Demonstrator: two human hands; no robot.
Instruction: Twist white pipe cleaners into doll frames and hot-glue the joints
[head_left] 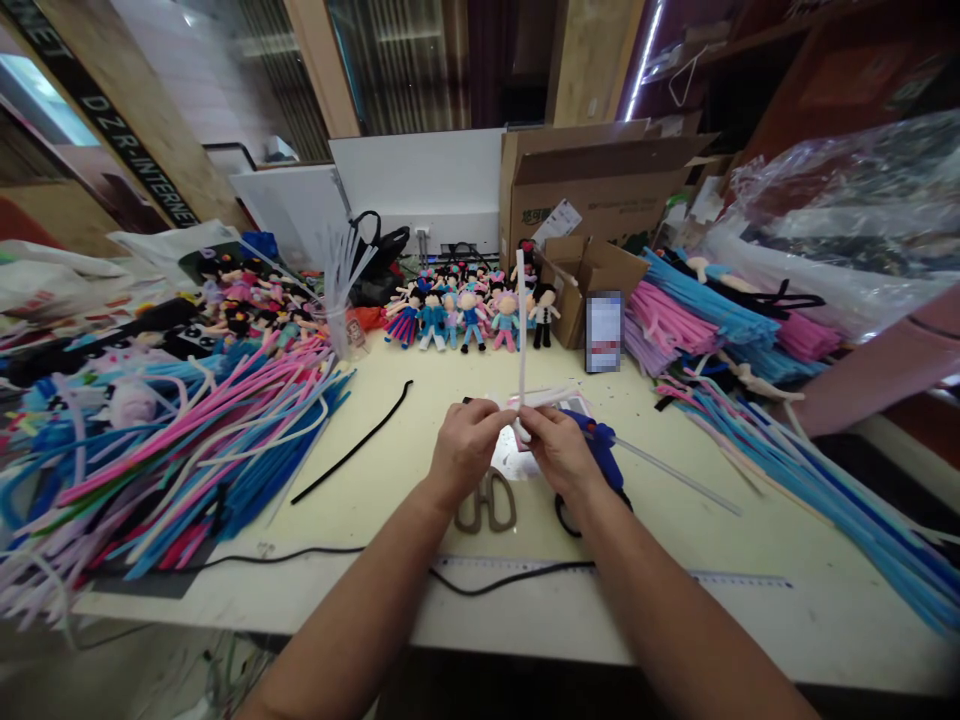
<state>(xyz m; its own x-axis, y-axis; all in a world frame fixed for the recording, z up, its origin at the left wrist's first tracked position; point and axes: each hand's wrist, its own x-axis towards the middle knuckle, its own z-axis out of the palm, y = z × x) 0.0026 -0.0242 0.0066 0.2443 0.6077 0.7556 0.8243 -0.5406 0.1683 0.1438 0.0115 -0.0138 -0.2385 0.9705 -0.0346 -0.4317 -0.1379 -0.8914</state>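
Note:
A white pipe cleaner [521,330] stands upright between my hands over the middle of the table, its lower end bent into a small loop. The fingertips of my left hand [472,440] pinch it at the bend. My right hand [561,448] grips the folded part from the other side. Just below my left hand lie scissors [499,505] with greyish-brown handles, the blades hidden. Beside my right hand rests a blue glue gun [609,462], partly covered by the hand, with a clear glue stick [679,475] reaching out to the right.
A black pipe cleaner [352,442] lies left of centre. Coloured pipe cleaners pile up at the left [187,440] and right [817,480]. Several small dolls [469,318] stand at the back beside a phone [604,335] and cardboard boxes [592,180]. A ruler [739,580] and black cable [510,578] lie in front.

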